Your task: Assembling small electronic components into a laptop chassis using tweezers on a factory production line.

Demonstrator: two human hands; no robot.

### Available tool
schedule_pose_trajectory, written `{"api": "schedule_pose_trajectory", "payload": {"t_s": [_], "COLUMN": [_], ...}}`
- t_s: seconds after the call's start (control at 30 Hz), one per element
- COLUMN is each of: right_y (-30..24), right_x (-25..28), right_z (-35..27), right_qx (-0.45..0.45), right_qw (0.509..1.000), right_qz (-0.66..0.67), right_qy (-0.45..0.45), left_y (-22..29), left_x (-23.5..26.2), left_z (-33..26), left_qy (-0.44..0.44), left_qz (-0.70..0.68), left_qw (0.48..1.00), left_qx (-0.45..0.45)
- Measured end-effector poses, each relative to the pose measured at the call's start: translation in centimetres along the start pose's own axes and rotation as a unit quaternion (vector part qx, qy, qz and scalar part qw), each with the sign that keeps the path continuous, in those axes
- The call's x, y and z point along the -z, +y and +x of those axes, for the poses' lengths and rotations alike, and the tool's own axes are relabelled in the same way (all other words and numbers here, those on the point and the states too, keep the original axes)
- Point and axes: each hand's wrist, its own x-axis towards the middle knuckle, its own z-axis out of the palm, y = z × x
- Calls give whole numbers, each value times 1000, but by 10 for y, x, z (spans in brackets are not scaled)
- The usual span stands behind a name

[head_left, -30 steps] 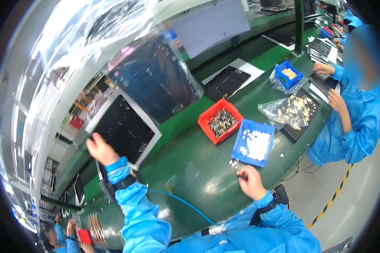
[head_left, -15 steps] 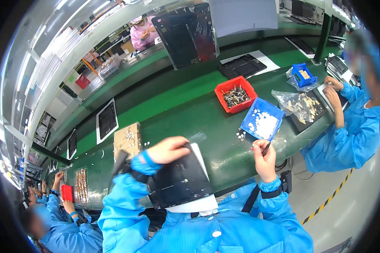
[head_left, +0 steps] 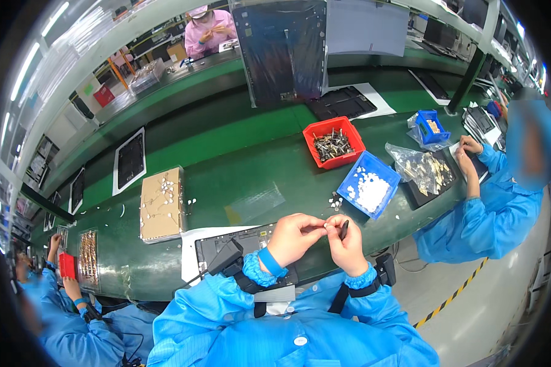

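In front of my body, my left hand [head_left: 295, 242] and my right hand [head_left: 347, 246] meet at the fingertips. Between them they pinch a small white piece [head_left: 327, 225], too small to make out fully. A slim dark tool [head_left: 344, 229] also sticks up from my right fingers. Under my left forearm lies a black device panel [head_left: 217, 246], partly hidden by my arm, over a white sheet [head_left: 190, 257]. Beyond my right hand stands a blue bin [head_left: 351, 195] of small white pieces, with a few loose ones beside it.
A red bin [head_left: 308, 139] of metal parts adjoins the blue bin. To the left sits a cardboard-brown block [head_left: 153, 211] with small wired parts on top. A clear bag [head_left: 404, 162] and a co-worker [head_left: 490, 214] are at the right; another co-worker [head_left: 73, 324] sits left.
My left hand has left the black panel and moved right to meet my right hand, which came away from the blue bin. The panel, tilted before, now lies flat with its component side up.
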Motion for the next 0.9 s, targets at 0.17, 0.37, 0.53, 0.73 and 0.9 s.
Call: {"api": "schedule_pose_trajectory", "payload": {"t_s": [0.17, 0.37, 0.53, 0.73, 0.9], "right_y": [0, -11, -36, -26, -30], "right_x": [4, 50, 30, -5, -25], "right_z": [5, 32, 18, 6, -3], "right_qx": [85, 172, 127, 146, 73], "right_qw": [977, 842, 939, 939, 949], "right_qz": [-197, -485, -319, -240, -203], "right_qy": [-6, 163, -18, -196, -230], "left_y": [-7, -8, -8, -6, -7], "left_x": [-7, 6, 20, 39, 57], "left_z": [1, 2, -8, -29, -51], "left_qy": [9, -45, -77, -115, -140], "left_qz": [-73, -163, -281, -276, -265], "left_qw": [994, 962, 910, 905, 909], "left_qx": [87, 216, 296, 301, 290]}}
